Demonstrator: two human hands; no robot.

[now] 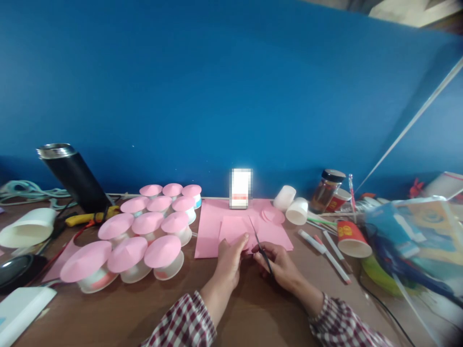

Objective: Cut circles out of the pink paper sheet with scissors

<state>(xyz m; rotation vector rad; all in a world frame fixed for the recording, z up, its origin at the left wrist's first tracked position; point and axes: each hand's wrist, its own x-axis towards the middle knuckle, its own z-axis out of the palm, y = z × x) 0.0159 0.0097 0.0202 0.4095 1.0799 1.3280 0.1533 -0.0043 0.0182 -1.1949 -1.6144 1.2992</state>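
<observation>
My left hand point(230, 258) is closed on a piece of pink paper point(235, 225), the thumb pressed on its near edge. In my right hand point(277, 265) are scissors point(263, 255) with dark handles, their slim blade pointing away from me over the pink paper. Both hands are close together above the near edge of a larger pink sheet point(204, 231) that lies flat on the table. Several cut pink paper circles point(274, 216) lie on that sheet at its far right. How far the blades are apart is hard to make out.
Paper cups topped with pink paper cones point(148, 222) stand in rows at left. A black flask point(75, 178) and yellow-handled tool point(90, 218) are beyond them. White cups point(297, 211), pens point(327, 253), a jar point(326, 190) and a red cup point(352, 238) lie right. A phone point(240, 188) leans behind.
</observation>
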